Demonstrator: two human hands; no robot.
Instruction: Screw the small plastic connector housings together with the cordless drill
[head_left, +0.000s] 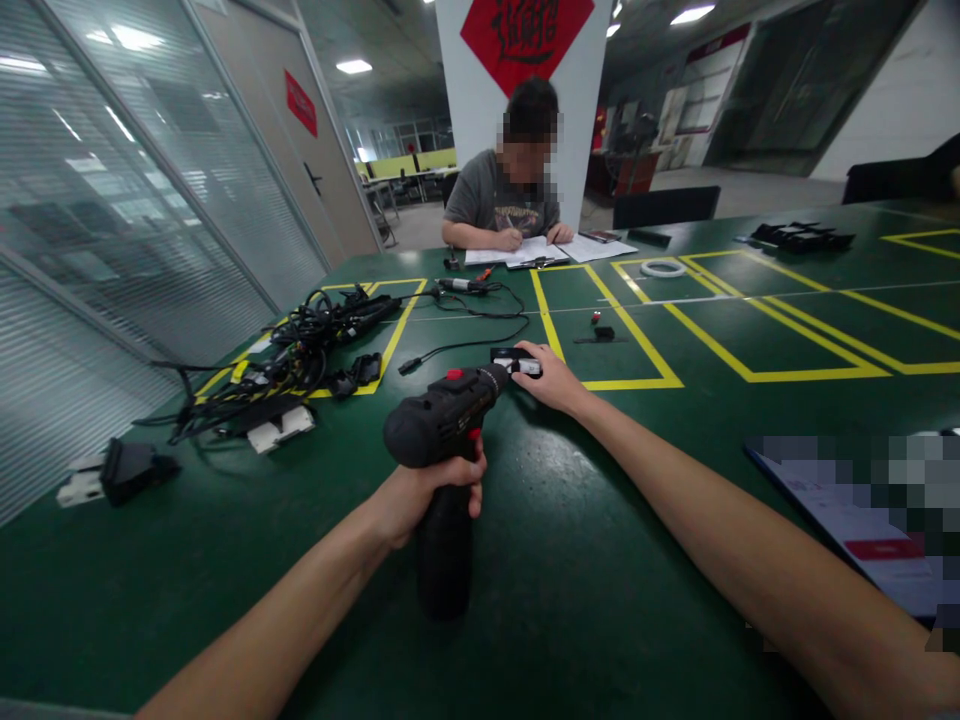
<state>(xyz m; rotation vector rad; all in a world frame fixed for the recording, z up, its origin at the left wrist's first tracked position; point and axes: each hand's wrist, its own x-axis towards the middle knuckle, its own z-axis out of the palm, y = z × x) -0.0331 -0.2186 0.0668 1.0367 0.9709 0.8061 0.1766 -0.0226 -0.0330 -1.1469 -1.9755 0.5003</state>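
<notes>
A black cordless drill (445,425) with red switches is gripped by my left hand (442,485), the fingers wrapped round its handle. Its chuck points forward and right, with the tip close against a small black-and-white part (517,366). My right hand (551,378) holds that part on the green table from its right side. Whether the bit touches the part, I cannot tell. Just beyond lies a small black piece (604,334) with a tiny red item (596,317) behind it.
Tangled black cables (315,345) and white-and-black parts (281,428) lie at the left. A corded tool (461,285) is farther back. Yellow tape marks the table. Across it a person (502,195) writes on papers (525,252). A tape roll (663,268) and clipboard (840,530) are at the right.
</notes>
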